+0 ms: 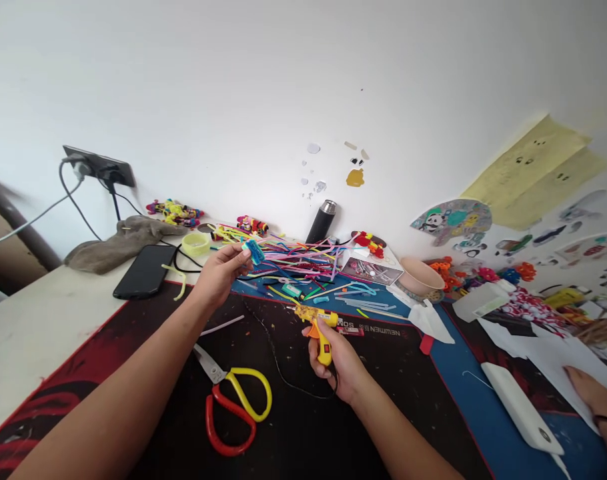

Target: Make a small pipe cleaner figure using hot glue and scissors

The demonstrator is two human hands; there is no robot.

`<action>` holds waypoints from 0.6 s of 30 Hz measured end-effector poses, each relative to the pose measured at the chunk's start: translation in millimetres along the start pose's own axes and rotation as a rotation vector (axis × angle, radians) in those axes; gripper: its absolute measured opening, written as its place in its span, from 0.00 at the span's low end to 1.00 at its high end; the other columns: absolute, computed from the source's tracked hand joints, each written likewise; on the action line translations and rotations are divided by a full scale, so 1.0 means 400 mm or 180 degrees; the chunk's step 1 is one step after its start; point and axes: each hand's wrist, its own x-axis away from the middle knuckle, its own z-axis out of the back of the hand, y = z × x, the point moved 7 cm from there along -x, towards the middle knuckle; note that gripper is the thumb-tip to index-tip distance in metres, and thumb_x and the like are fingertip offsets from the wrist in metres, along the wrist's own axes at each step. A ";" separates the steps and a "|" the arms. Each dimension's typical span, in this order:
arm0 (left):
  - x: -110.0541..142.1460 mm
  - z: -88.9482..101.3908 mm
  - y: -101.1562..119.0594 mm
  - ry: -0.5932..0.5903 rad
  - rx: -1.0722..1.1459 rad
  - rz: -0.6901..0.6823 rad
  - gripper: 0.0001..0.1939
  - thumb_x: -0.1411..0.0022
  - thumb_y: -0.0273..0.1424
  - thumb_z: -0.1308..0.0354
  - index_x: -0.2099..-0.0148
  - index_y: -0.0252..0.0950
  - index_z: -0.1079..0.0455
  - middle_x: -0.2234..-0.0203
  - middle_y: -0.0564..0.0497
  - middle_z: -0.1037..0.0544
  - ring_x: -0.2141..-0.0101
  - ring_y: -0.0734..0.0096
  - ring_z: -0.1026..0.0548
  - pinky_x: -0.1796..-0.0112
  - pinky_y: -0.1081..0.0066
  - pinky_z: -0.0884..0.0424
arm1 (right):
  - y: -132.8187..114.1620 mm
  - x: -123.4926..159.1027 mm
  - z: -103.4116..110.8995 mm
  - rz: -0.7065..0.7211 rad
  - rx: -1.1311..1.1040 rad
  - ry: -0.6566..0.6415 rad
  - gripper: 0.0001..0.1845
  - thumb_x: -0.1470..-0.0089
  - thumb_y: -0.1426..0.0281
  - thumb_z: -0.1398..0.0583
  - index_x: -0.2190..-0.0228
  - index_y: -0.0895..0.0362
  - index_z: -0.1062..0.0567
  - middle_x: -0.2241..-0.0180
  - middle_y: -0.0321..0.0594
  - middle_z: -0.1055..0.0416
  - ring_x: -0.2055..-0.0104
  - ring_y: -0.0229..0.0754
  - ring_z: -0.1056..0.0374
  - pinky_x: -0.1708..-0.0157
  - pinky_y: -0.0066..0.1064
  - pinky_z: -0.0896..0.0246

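My left hand (227,265) pinches a small blue fuzzy piece (254,253), which looks like bent pipe cleaner, above the back of the mat. Lower and to the right, my right hand (333,353) is wrapped around the handle of a yellow hot glue gun (319,320) with an orange trigger. Its nozzle points left, apart from the blue piece. The gun's thin black cord loops over the dark mat (303,440). Scissors (233,393) with one red and one yellow handle lie on the mat between my forearms. Behind my hands spreads a pile of colourful pipe cleaners (303,257).
A black phone (146,271), a yellow tape roll (195,244) and a grey plush (118,247) lie at left. A black thermos (322,222) leans by the wall. At right are a bowl (419,277), a white device (521,407) and another person's hand (591,390).
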 end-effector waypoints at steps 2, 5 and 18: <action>-0.001 -0.001 -0.006 -0.0040 -0.0017 0.0013 0.23 0.54 0.45 0.17 0.67 0.36 0.21 0.77 0.52 0.22 0.74 0.71 0.26 0.72 0.74 0.31 | 0.016 -0.006 0.000 -0.0222 -0.0081 -0.0147 0.31 0.37 0.43 0.36 0.58 0.61 0.22 0.80 0.32 0.30 0.87 0.30 0.45 0.86 0.23 0.64; -0.002 0.001 -0.012 -0.0083 -0.0047 0.0019 0.22 0.54 0.44 0.17 0.66 0.36 0.21 0.77 0.52 0.23 0.74 0.72 0.26 0.72 0.74 0.31 | 0.025 -0.012 -0.010 -0.0518 -0.0129 -0.0274 0.29 0.29 0.46 0.42 0.59 0.62 0.22 0.79 0.33 0.29 0.87 0.30 0.44 0.86 0.22 0.64; -0.005 0.003 -0.018 -0.0099 -0.0139 0.0070 0.24 0.56 0.46 0.17 0.67 0.36 0.21 0.77 0.52 0.21 0.76 0.71 0.26 0.72 0.73 0.31 | -0.031 0.029 0.024 -0.0423 0.2170 -0.0319 0.35 0.26 0.44 0.50 0.69 0.58 0.23 0.82 0.39 0.25 0.86 0.37 0.32 0.88 0.23 0.52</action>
